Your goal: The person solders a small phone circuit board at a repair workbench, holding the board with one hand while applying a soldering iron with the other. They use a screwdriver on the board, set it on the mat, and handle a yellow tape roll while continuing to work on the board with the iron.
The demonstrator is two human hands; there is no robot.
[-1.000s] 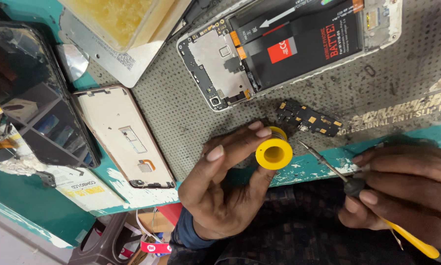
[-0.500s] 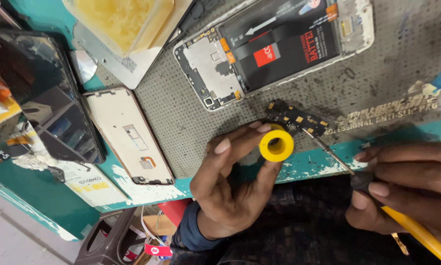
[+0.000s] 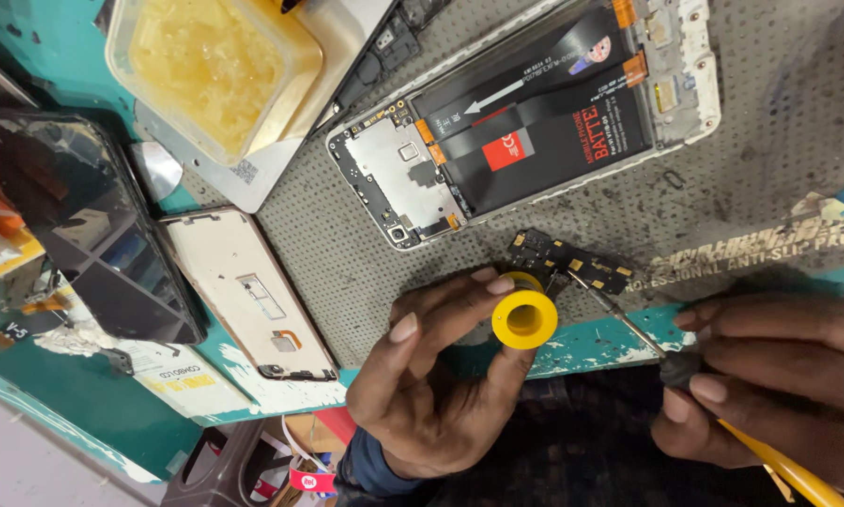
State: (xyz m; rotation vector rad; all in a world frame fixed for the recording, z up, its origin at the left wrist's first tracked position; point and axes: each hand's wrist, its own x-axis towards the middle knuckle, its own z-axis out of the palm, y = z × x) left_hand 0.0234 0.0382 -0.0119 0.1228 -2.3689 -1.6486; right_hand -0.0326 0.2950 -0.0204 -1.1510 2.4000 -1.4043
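A yellow spool of tape (image 3: 524,319), a small ring with a round open core facing the camera, is pinched between thumb and fingers just above the teal edge of the bench, touching the near end of a small black circuit board (image 3: 572,264). That board, dotted with gold contacts, lies flat on the grey perforated mat, slanting down to the right. A screwdriver (image 3: 685,376) with a thin metal shaft, dark collar and yellow handle is held slanted, its tip resting on the board beside the spool.
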